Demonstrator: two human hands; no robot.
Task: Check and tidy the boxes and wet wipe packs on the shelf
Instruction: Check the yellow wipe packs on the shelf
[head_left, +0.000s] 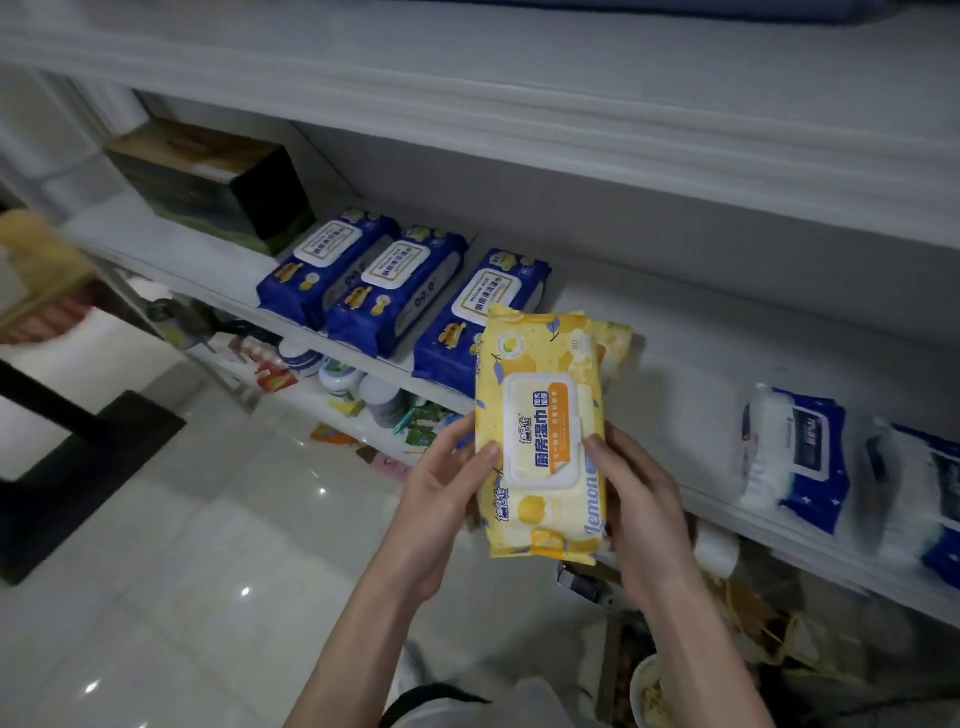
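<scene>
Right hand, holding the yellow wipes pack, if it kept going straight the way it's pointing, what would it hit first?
Probably the nearest blue wipes pack on the shelf: the right hand points up and left toward it. Depth is unclear, and the yellow pack it holds would likely touch first.

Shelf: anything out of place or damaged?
The yellow pack is off the shelf, held between the left hand and right hand. Its lid sticker looks peeled at one corner. The three blue packs lie slanted to the shelf edge, with their fronts about at the lip.
</scene>
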